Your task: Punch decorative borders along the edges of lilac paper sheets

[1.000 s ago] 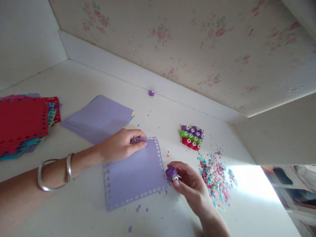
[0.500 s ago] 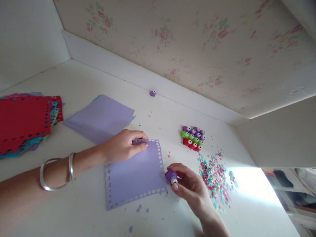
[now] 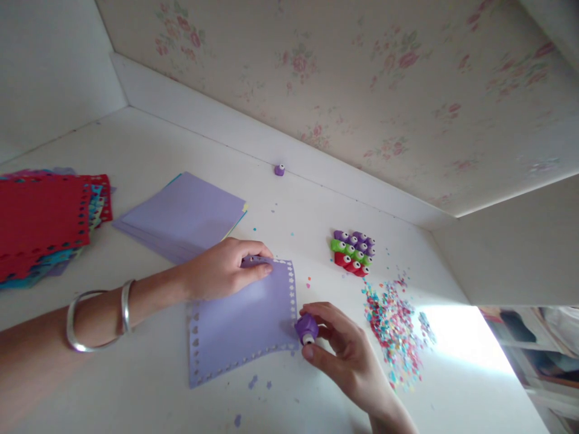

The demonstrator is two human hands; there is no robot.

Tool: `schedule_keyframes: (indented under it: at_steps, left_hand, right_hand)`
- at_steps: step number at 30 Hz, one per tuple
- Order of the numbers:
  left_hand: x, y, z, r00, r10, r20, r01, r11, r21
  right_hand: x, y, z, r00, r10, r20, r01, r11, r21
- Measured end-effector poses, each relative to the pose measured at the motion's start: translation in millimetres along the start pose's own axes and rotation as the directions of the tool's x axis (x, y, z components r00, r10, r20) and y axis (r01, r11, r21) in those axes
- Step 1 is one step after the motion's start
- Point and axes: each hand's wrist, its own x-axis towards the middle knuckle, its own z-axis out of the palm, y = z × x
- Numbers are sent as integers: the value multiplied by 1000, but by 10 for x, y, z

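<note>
A lavender sheet of paper [image 3: 244, 319] has small shapes punched along its edges. My left hand [image 3: 230, 268] pinches it at the top edge, thumb on the near face, with the fingertips partly hidden behind. At the sheet's right edge, my right hand [image 3: 344, 349] grips a purple craft punch [image 3: 306, 328] with a white button between thumb and fingers. The punch meets the lower part of that edge; whether the paper is inside its slot I cannot tell. Lavender cut-outs [image 3: 253, 381] lie on the table just below the sheet.
Several purple, green and red punches [image 3: 353, 253] stand grouped at right, beside a heap of coloured confetti [image 3: 395, 331]. Another purple punch [image 3: 279, 170] sits by the wall. Plain lavender sheets [image 3: 185, 211] and a stack of punched red paper [image 3: 43, 217] lie left.
My right hand has moved slightly left with the punch, which is now tilted more upright at the paper's edge. The sheet's lower right part has bent a little; my left hand keeps its hold.
</note>
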Motion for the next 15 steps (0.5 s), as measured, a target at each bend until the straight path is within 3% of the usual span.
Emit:
schedule_keyframes:
  at_steps: [3, 9, 15]
  left_hand:
    - [-2, 1, -8, 1000, -5, -2, 5, 1000, 10]
    - [2, 5, -15, 999, -14, 31, 15, 999, -31]
    - [3, 27, -15, 998, -15, 57, 17, 999, -40]
  right_hand:
    - [-13, -17, -14, 999, 28, 33, -27, 999, -20]
    - [-26, -25, 3, 1000, -2, -8, 0, 966, -259]
    - [-33, -20, 52, 999, -38, -23, 33, 981, -190]
